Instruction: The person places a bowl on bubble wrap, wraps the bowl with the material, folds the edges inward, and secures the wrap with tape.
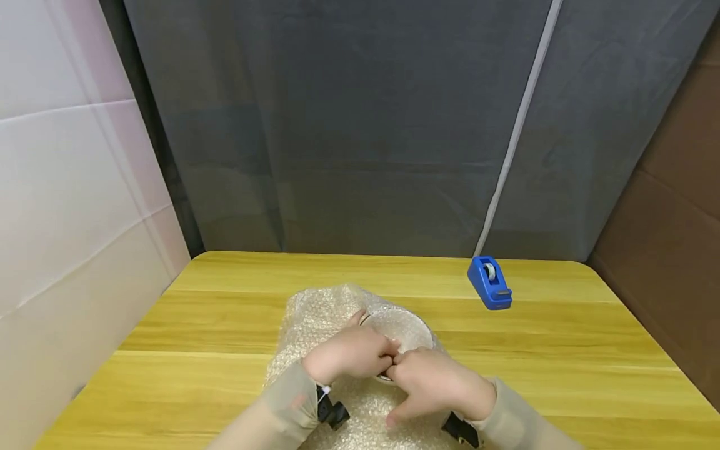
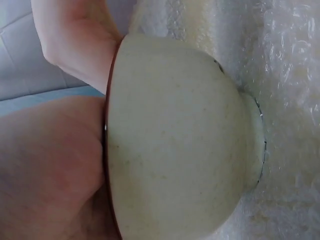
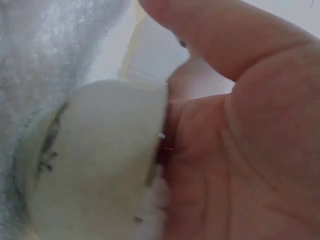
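Note:
A pale bowl (image 2: 175, 135) with a dark brown rim and a narrow foot stands upright on a sheet of bubble wrap (image 1: 320, 319). More bubble wrap fills its inside, as the head view shows. From the left, my left hand (image 1: 354, 351) reaches over the rim, its thumb out towards the far side and its fingertips largely hidden in the bowl. My right hand (image 1: 430, 381) meets it at the near rim. In the right wrist view its palm faces the bowl (image 3: 100, 155), the thumb is held apart and the fingers extend past the rim. Dark painted marks show on the bowl's side.
A blue tape dispenser (image 1: 489, 284) with a roll of tape stands at the back right of the wooden table (image 1: 197, 325). A dark grey curtain (image 1: 349, 137) hangs behind the table, a white panel (image 1: 67, 175) to the left and a brown one (image 1: 669, 225) to the right.

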Demonstrator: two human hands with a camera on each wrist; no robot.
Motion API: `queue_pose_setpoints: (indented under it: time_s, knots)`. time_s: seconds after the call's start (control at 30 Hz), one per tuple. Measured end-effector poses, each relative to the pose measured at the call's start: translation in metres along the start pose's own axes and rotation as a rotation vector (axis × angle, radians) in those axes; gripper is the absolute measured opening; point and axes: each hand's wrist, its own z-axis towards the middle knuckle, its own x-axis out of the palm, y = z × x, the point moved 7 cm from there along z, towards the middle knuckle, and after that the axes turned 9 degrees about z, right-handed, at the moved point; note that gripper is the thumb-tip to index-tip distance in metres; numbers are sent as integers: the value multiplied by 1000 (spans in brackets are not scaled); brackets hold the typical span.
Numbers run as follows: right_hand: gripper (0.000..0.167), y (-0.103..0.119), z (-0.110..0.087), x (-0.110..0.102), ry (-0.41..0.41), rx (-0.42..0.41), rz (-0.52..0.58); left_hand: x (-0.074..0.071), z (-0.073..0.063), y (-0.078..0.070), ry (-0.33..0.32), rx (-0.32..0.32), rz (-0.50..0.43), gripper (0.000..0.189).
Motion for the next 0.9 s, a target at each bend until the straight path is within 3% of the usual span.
queue_pose_setpoints:
  time_s: [0.17, 0.33, 0.63, 0.77, 0.9]
  knots:
    - [42, 1, -7, -7, 21, -29, 24, 3, -1, 2, 18, -11, -21, 28]
    - [53, -1, -24, -17, 2, -86, 34, 4, 0, 3, 6, -9, -23, 27]
    - [28, -11, -60, -58, -367, -339, 13, 3, -3, 5, -3, -25, -45, 24]
    - [38, -32, -74, -65, -449, -365, -30, 1, -3, 5, -18, -6, -56, 25]
    - [55, -54, -88, -56, -497, -341, -157, 1, -1, 4, -23, 13, -66, 25]
